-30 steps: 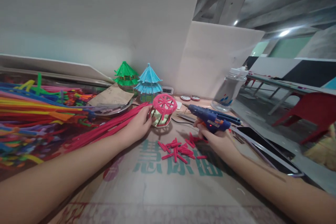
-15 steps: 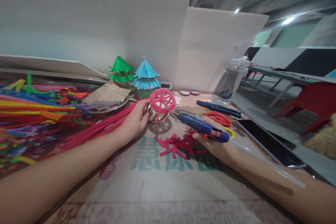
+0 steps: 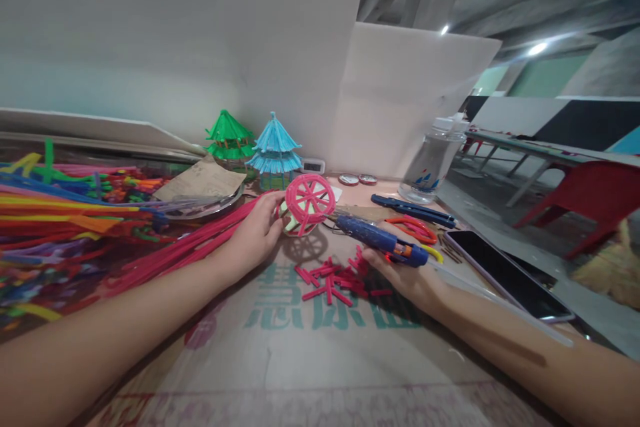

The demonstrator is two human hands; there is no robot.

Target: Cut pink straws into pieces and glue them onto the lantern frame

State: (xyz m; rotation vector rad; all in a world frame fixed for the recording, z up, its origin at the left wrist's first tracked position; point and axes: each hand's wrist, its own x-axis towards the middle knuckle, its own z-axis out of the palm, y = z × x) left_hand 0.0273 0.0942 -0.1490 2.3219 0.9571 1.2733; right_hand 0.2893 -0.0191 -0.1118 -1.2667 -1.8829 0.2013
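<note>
My left hand (image 3: 263, 230) pinches the left edge of a red spoked wheel (image 3: 310, 203) made of pipe cleaners, with a pale green piece showing behind it. The wheel is raised over the table and tilted toward me. In my right hand (image 3: 400, 270) is a blue hot glue gun (image 3: 377, 237), its tip close to the wheel's right rim; whether they touch I cannot tell. A clear glue stick (image 3: 500, 300) sticks out of the gun's back, over my forearm. Short red pipe cleaner pieces (image 3: 333, 280) lie scattered below the wheel.
Long red pipe cleaners (image 3: 190, 250) and many coloured bundles (image 3: 65, 207) fill the left side. Green (image 3: 229, 133) and blue (image 3: 274, 147) pavilion models stand behind. On the right are a water bottle (image 3: 430, 160), a dark-blue tool (image 3: 413, 210), orange-handled scissors (image 3: 413, 230) and a phone (image 3: 507, 273).
The wheel has tipped slightly in my left hand. The glue gun has come a little closer to its rim. The whole view has shifted slightly.
</note>
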